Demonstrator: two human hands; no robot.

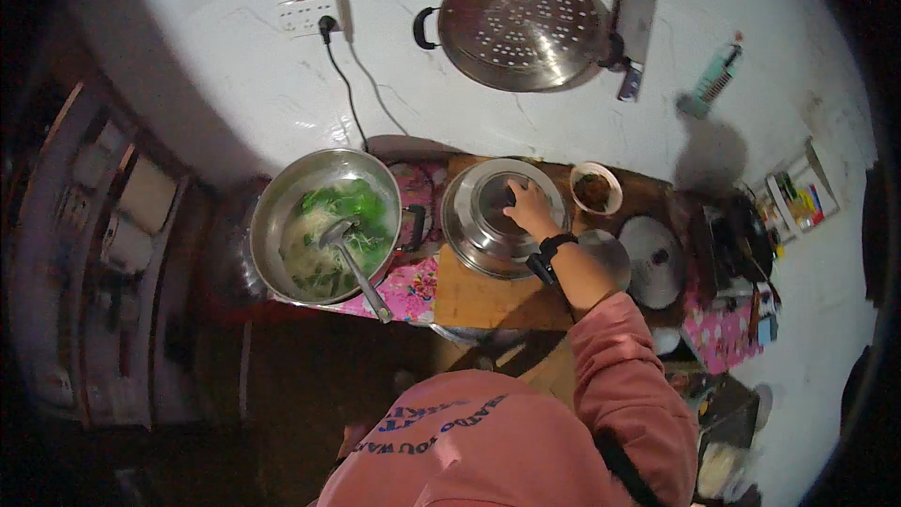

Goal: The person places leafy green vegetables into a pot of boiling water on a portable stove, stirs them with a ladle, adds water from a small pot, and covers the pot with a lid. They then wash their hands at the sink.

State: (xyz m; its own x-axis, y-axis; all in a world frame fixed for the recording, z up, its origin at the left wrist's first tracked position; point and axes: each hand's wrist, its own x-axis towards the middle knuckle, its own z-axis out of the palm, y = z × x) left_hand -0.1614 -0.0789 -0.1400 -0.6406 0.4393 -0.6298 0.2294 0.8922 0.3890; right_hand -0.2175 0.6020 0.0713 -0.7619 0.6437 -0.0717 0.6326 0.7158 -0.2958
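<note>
My right hand [529, 208] is closed around the dark knob of a round metal lid [486, 186], which sits over a stainless steel vessel on a wooden board [464, 296]. A dark band circles the wrist. To the left stands a wide steel pan [271, 225] with leafy greens [355, 201], thin pale strands and cloudy liquid in it. A metal spatula [359, 271] leans in this pan, its handle over the near rim. My left hand is out of view.
A bowl [597, 189] of dark food stands behind right, near a round metal lid [653, 260]. A steel steamer tray [521, 21] hangs on the wall beside a cleaver [631, 21]. A cord runs from the wall socket [310, 14] behind the pan. Pink floral cloth [415, 289] covers the counter.
</note>
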